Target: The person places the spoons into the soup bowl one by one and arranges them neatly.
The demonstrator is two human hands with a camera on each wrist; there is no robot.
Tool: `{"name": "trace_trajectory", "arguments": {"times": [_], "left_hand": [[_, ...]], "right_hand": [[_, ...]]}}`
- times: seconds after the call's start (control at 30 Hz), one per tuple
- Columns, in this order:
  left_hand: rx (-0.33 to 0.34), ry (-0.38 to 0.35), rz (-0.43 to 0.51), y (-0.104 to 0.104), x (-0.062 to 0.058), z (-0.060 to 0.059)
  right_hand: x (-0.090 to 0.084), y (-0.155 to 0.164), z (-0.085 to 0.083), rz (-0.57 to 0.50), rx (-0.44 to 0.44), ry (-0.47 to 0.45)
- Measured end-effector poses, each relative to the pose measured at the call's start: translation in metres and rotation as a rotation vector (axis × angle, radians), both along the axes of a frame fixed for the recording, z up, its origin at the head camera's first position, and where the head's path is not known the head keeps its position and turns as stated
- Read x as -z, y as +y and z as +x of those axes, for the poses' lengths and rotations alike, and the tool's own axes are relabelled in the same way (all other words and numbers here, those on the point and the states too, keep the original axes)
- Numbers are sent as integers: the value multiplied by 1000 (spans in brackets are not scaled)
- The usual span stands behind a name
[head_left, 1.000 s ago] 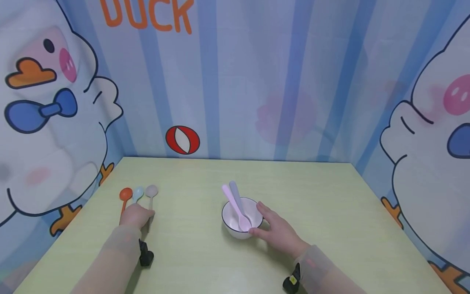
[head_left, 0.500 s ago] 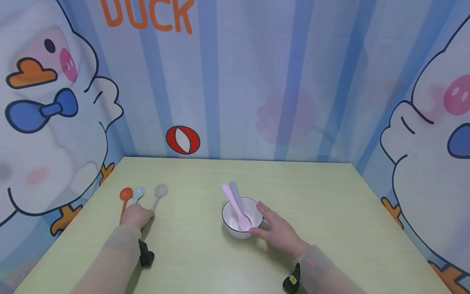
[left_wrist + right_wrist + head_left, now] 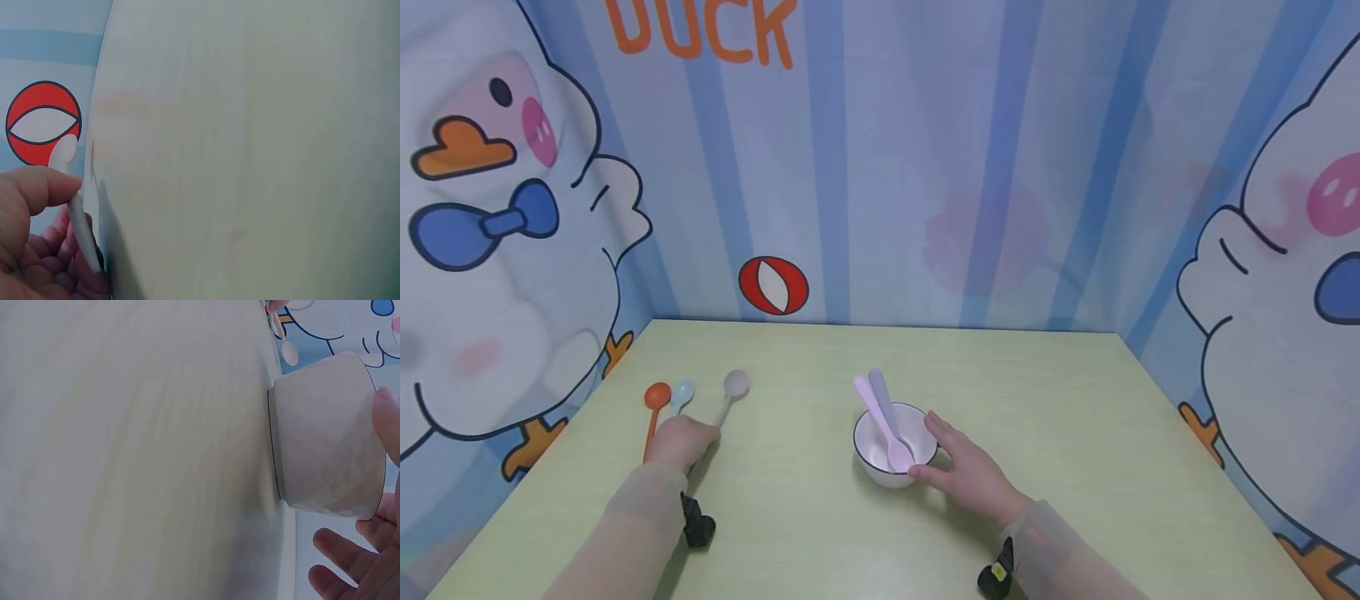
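Beige spoon [image 3: 731,392]: handle end pinched in the left hand [image 3: 679,440], long axis running away from the fingers, tip up and rightward.
Left hand: fingers curled round the handle; nearer of the two hands.
Bowl [image 3: 892,454]: well to the right of those fingers; right hand [image 3: 966,472] steadies its side, fingers relaxed.
Neighbours: orange spoon [image 3: 653,407] and blue spoon [image 3: 681,393] lie just left on the table [image 3: 1045,400].
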State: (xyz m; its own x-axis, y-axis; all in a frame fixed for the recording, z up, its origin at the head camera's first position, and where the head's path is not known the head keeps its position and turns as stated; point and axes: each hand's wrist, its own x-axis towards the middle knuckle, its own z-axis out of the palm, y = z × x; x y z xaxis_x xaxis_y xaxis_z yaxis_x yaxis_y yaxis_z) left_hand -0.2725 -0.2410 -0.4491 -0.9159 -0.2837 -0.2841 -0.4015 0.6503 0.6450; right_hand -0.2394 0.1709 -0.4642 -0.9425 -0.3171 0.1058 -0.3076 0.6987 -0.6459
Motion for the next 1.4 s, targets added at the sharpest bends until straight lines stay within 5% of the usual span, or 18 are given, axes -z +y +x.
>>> {"name": "trace_trajectory", "arguments": {"times": [0.47,0.93,1.4], "left_hand": [[-55,-8,106,1,6,-6],[-82,104,255,2,10,-13],[-102,127,335,-3,10,-9]], "right_hand": [[1,1,0,-4,-6,1],[0,1,1,-24,-5,-9],[0,1,0,-20,-6,3]]}}
